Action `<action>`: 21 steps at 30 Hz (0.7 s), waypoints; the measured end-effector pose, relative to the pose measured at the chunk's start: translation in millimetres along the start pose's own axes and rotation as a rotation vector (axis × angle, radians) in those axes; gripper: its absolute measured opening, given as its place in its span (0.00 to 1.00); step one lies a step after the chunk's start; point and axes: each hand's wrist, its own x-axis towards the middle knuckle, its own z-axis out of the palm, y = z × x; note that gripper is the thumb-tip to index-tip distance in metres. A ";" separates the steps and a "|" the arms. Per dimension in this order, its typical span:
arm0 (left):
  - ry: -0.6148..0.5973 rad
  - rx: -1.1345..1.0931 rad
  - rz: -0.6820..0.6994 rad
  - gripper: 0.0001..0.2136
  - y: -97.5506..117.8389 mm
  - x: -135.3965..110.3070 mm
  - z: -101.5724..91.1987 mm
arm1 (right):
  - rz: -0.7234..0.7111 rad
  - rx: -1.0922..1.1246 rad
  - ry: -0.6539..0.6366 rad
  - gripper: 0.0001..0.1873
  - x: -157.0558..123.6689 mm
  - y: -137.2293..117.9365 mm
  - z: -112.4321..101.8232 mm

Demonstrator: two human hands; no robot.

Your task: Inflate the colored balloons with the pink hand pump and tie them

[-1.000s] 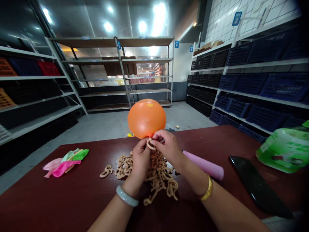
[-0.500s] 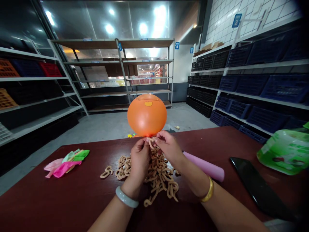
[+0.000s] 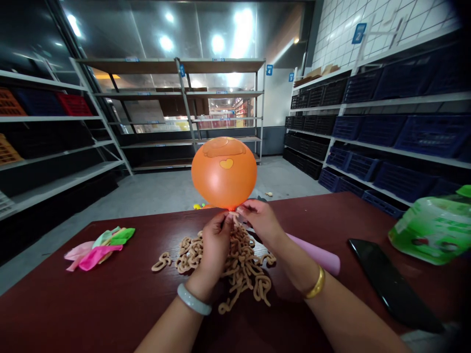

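Note:
An inflated orange balloon (image 3: 223, 176) with a printed yellow heart stands beyond my hands, its neck pointing toward me. Just under the neck, a tan cord (image 3: 234, 214) runs between my fingertips. My left hand (image 3: 217, 240) is closed, thumb and forefinger pinching the cord. My right hand (image 3: 260, 219) is also closed in a pinch on the cord, close against the balloon's neck; its fingertips partly hide the grip. Below and between my wrists lies a heap of curly tan cords (image 3: 241, 267) on the dark red table (image 3: 121, 304).
Uninflated balloons (image 3: 99, 247) in pink and green lie at the left. On the right are a pink cylinder (image 3: 316, 252), a black phone (image 3: 390, 279) and a green-and-white pouch (image 3: 430, 233). Shelving (image 3: 221, 93) stands behind, with crates (image 3: 437, 135) on the right-hand racks.
The balloon has tilted up slightly, showing more of its printed face. My fingers have shifted at its neck, and the cord loop between them has become smaller.

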 end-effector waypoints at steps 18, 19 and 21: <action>-0.180 -0.143 -0.126 0.13 2.0 -6.0 15.0 | -0.009 0.252 0.241 0.15 9.7 15.4 -1.5; -0.178 -0.144 -0.118 0.13 2.4 -5.9 14.8 | -0.010 0.264 0.244 0.15 10.0 14.4 -1.9; -0.165 -0.121 -0.091 0.13 3.7 -4.9 13.4 | 0.005 0.278 0.223 0.16 10.7 11.8 -3.2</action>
